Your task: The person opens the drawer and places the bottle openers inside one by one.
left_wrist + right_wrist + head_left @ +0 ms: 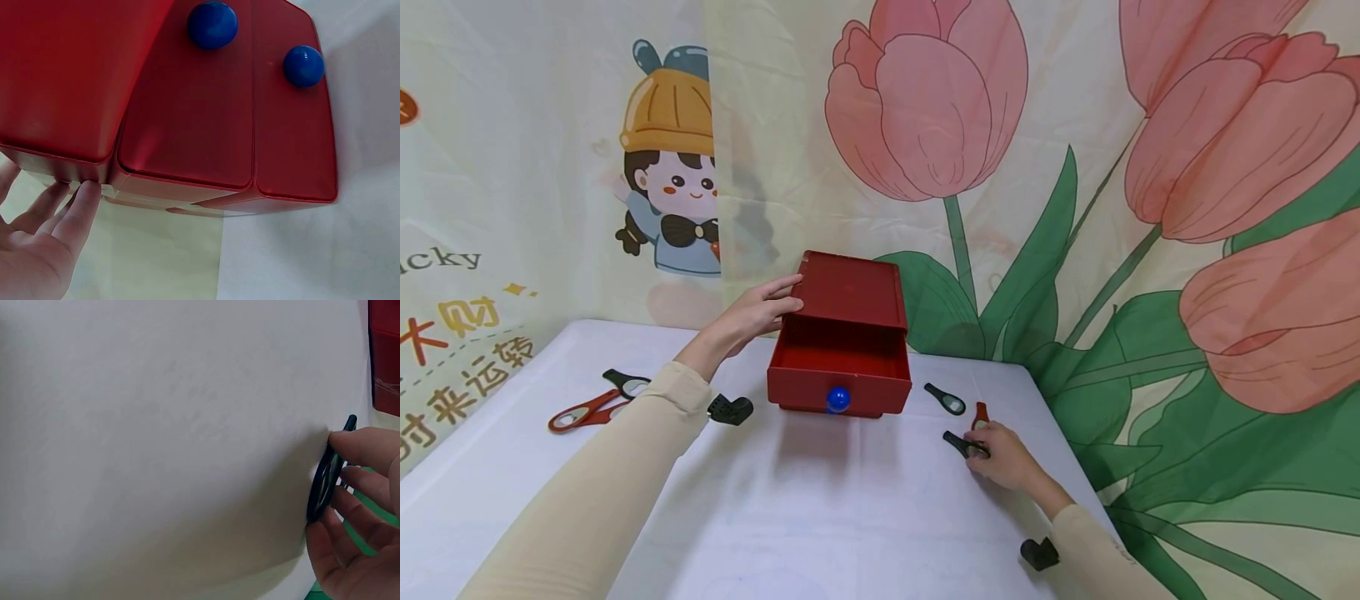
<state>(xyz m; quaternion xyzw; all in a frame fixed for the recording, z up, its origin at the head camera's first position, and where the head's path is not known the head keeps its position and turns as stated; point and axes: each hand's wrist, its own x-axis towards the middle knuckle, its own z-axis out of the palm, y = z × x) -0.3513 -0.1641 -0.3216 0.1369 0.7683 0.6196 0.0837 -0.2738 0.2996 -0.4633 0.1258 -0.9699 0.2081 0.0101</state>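
Note:
In the head view a red drawer box [850, 287] stands at the table's middle back, its top drawer [842, 387] pulled out; a blue knob [838, 399] is on the front. My left hand [748, 315] rests against the box's upper left side, fingers fairly straight, as the left wrist view also shows. At the right, my right hand [1006, 455] pinches a black magnifying glass [324, 481] by its rim, just over the table. A red magnifying glass [981, 414] lies right beside that hand, partly hidden by it. Another black magnifying glass [945, 399] lies farther back.
At the left lie red magnifying glasses [580, 414] and a black one [625, 383], partly covered by my sleeve. Black wrist-camera pieces [730, 409] show at both wrists. The white table [820, 517] ends at a tulip-printed curtain [925, 108].

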